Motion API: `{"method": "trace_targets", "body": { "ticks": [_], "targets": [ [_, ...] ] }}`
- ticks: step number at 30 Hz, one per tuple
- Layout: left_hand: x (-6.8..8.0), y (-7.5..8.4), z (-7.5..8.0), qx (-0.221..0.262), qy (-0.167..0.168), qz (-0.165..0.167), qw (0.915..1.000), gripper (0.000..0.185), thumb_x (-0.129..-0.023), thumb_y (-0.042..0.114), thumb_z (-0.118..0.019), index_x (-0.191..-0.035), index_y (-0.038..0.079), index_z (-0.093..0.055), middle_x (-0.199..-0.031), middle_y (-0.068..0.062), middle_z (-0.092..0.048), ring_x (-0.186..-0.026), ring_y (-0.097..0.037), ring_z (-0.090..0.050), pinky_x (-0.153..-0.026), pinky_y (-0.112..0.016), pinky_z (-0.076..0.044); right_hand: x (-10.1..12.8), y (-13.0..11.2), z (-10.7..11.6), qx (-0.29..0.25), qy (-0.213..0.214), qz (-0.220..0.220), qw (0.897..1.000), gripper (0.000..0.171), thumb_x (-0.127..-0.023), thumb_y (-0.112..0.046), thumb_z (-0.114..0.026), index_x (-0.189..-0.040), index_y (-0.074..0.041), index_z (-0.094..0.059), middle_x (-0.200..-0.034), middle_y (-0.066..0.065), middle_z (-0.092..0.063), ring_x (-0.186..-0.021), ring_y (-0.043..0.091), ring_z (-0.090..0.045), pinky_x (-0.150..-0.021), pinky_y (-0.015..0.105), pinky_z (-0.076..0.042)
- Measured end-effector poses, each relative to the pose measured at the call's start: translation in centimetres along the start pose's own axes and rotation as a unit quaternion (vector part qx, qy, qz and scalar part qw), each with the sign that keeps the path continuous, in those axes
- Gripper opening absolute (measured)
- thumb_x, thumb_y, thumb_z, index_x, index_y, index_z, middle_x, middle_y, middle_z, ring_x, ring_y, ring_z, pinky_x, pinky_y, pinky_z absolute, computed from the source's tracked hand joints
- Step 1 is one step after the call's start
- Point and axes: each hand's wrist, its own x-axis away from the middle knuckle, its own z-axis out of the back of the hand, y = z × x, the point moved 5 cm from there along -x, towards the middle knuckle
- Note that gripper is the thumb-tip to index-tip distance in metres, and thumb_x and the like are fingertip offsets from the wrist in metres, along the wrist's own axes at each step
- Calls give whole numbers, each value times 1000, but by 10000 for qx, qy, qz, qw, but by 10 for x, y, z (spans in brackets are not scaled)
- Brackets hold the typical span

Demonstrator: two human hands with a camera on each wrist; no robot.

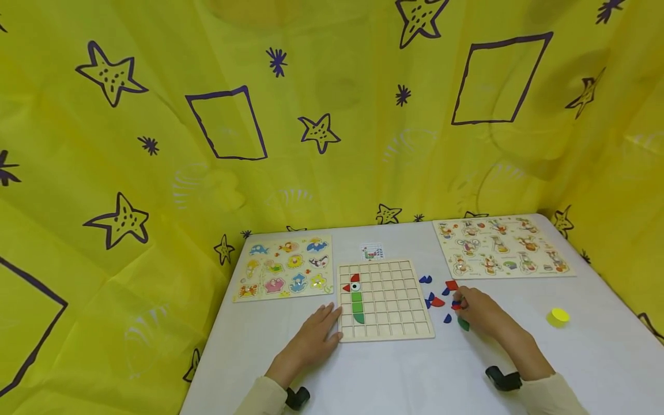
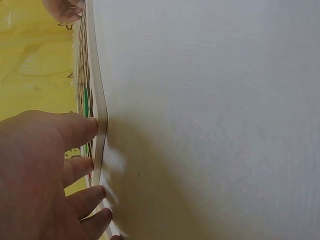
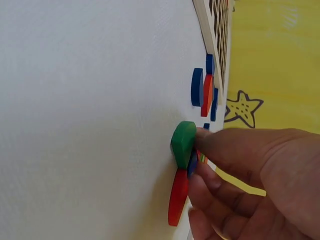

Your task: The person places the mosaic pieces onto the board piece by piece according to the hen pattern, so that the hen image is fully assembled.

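A wooden grid board (image 1: 394, 305) lies in the middle of the white table, with red, white and green pieces (image 1: 357, 302) set in its left column. My left hand (image 1: 329, 317) lies flat on the table, its straight fingers (image 2: 80, 127) pressing the board's left edge (image 2: 100, 115). My right hand (image 1: 461, 308) is among loose pieces to the right of the board. Its thumb touches a green piece (image 3: 183, 142), and thumb and fingers (image 3: 210, 180) pinch a small blue piece (image 3: 192, 162) beside a red piece (image 3: 178, 197). More blue and red pieces (image 3: 200, 87) lie nearer the board.
An animal peg puzzle (image 1: 285, 268) lies at the back left and a larger picture puzzle (image 1: 503, 245) at the back right. A small pattern card (image 1: 372, 251) sits behind the board. A yellow disc (image 1: 559, 315) lies at the right. Yellow cloth surrounds the table.
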Motion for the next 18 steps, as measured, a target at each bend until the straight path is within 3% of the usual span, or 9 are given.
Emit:
{"method": "trace_targets", "body": {
  "ticks": [7,14,18],
  "targets": [
    [0,-2,1,0,19,39,10000,63,-107,37,-58,-164,19,-40,-172,-7,-33,-160,-35,-27,-127,-58,-30,-4,-17,-10,333,457,275,9980,29,-93,-20,-80,-111,-1,-67,-105,15,-64,-100,35,-63,-82,56,-49],
    [-1,-2,0,-31,-32,74,10000,63,-107,39,-57,-165,21,-39,-173,-5,-32,-161,-33,-26,-128,-58,-29,-8,-34,-22,590,594,386,9957,23,-92,-17,-82,-107,-5,-69,-98,6,-65,-95,30,-62,-73,41,-37],
    [-2,-2,-1,-47,-28,61,10000,63,-107,39,-57,-165,20,-39,-173,-6,-32,-160,-34,-27,-128,-58,-29,-11,-37,-23,619,571,441,9955,21,-93,-15,-80,-108,-5,-68,-98,5,-62,-93,27,-61,-72,40,-37]
  ]
}}
